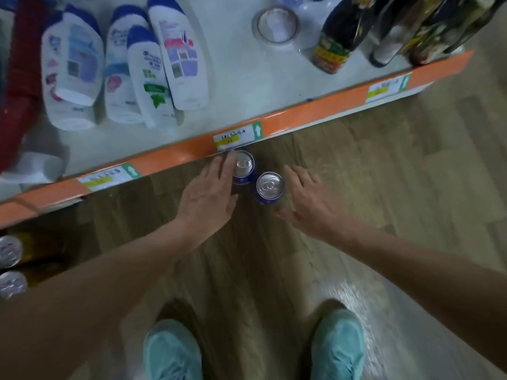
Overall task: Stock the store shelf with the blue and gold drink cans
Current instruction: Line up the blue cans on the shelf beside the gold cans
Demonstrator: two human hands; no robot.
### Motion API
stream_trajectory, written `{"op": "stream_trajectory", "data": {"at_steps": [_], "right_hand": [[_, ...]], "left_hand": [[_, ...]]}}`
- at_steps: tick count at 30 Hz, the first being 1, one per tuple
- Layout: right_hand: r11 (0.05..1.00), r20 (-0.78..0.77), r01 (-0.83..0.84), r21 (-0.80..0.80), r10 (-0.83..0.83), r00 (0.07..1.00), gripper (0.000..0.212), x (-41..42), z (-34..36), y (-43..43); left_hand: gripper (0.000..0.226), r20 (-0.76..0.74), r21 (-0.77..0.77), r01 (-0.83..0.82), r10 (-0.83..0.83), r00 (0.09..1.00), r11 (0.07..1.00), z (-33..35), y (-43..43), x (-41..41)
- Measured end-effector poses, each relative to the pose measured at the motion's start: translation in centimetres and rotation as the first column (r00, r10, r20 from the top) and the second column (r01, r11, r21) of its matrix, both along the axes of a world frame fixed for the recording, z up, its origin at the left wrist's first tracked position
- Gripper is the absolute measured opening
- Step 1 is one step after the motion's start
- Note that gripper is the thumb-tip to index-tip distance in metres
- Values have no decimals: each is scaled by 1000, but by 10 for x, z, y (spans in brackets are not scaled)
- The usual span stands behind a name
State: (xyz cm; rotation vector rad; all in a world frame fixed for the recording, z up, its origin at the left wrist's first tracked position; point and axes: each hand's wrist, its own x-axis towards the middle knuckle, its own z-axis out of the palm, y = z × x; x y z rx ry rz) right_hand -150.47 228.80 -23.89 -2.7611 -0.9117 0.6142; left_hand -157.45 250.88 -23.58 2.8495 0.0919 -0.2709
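Note:
Two blue drink cans with silver tops stand upright on the wooden floor just in front of the shelf: one can [243,168] close to the orange shelf edge, the other can [270,187] to its right and nearer me. My left hand [210,195] reaches down with straight fingers beside the left can, touching or nearly touching its side. My right hand [307,200] is spread open just right of the nearer can, apart from it. Two gold cans [11,250] with silver tops sit low at the far left, under the shelf edge.
The white shelf [247,78] with an orange front strip [175,157] and price labels carries several white shampoo bottles [123,64] at left, a roll of tape [277,24] and dark sauce bottles [337,42] at right. My two teal shoes [172,352] stand on the floor below.

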Motion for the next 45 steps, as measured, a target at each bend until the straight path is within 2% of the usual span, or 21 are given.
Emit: {"op": "stream_trajectory", "data": {"at_steps": [4, 8, 11, 16, 19, 26, 33, 38, 43, 45], "right_hand": [[985, -75, 99, 139, -89, 993, 103, 5, -38, 9], [886, -215, 261, 384, -189, 958, 94, 1, -52, 9], [823, -330, 345, 452, -205, 921, 89, -5, -51, 10], [774, -429, 446, 449, -251, 868, 73, -7, -41, 19], [765, -439, 437, 472, -226, 870, 67, -2, -30, 17], [659, -539, 500, 562, -167, 826, 56, 17, 24, 12], [542, -575, 553, 633, -149, 804, 52, 25, 60, 19], [483, -562, 564, 670, -168, 810, 59, 30, 66, 25], [495, -559, 586, 642, -220, 799, 61, 28, 65, 25], [480, -582, 620, 621, -247, 775, 58, 21, 72, 23]], "left_hand": [[94, 113, -218, 24, 0, 994, 976, -29, 5, 17], [87, 218, -396, 63, 27, 976, 916, -50, 5, 25], [80, 199, -535, 7, 118, 973, 845, -50, 2, 25], [75, 137, -612, -93, 220, 966, 785, -40, -3, 22], [74, 113, -645, -126, 257, 960, 754, -31, -1, 20], [72, 95, -771, -145, 337, 937, 620, 6, -2, 10], [59, 43, -888, -139, 381, 924, 438, 49, -11, 23], [57, -10, -934, -163, 431, 902, 319, 63, -15, 34], [64, -74, -931, -227, 460, 885, 286, 70, -18, 39], [59, -109, -927, -261, 471, 875, 270, 77, -24, 34]]}}
